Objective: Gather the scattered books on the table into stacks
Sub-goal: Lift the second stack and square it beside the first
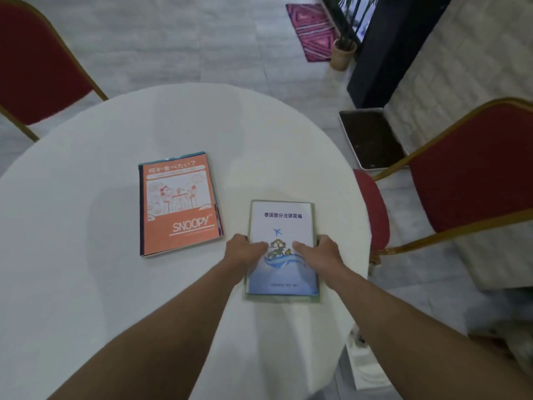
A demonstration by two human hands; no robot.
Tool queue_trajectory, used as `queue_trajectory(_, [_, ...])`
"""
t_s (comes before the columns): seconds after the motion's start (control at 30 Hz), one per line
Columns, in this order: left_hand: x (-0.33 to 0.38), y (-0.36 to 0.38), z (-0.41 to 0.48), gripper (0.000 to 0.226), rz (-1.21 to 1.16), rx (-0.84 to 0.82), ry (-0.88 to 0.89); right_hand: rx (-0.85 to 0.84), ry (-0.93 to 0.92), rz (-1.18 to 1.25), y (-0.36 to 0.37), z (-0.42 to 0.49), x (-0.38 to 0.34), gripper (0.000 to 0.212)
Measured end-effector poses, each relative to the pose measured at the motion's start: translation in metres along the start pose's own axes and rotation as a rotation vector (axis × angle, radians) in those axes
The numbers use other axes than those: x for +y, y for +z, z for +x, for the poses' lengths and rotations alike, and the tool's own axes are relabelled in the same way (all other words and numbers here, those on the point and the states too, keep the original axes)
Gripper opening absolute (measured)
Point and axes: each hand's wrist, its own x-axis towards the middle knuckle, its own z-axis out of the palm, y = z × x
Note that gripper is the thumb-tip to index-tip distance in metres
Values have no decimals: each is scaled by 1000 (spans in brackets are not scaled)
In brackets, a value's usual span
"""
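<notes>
A white-and-blue book (281,220) with a plane drawing lies on top of a small stack near the right edge of the round white table (86,255); a greenish cover shows under it. My left hand (245,251) grips the stack's left side with the thumb on the cover. On the stack's right side, my right hand (320,251) does the same. An orange Snoopy book (178,206) tops a second stack further left, with other covers peeking out beneath it.
Red chairs with gold frames stand at the far left (37,67) and at the right (473,180). A dark tray (372,140), a potted plant (343,53) and a pink rug (313,30) lie on the floor beyond the table.
</notes>
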Motion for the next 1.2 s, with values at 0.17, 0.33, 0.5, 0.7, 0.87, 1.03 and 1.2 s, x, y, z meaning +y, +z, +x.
queue_trajectory(0.17, [7, -7, -6, 13, -232, -99, -112, -15, 1, 193, -2, -5, 10, 41])
queue_trajectory(0.33, [18, -10, -18, 41, -358, -122, -69, -92, -7, 367, 0, -14, -3, 51])
queue_trajectory(0.5, [44, -20, -33, 52, -346, 20, 197, -64, -229, 460, -16, -25, -42, 58])
queue_trajectory(0.7, [55, -41, -46, 55, -258, -18, 529, 32, -452, 451, -22, -42, -66, 61])
queue_trajectory(0.87, [27, -50, -49, 63, 44, 54, 788, 0, -555, 351, -22, -49, -40, 59])
queue_trajectory(1.03, [19, -45, -42, 64, 237, 100, 902, -42, -593, 251, -17, -44, -32, 60])
queue_trajectory(1.2, [24, -45, -40, 67, 182, 88, 827, -51, -607, 176, -19, -36, -36, 59])
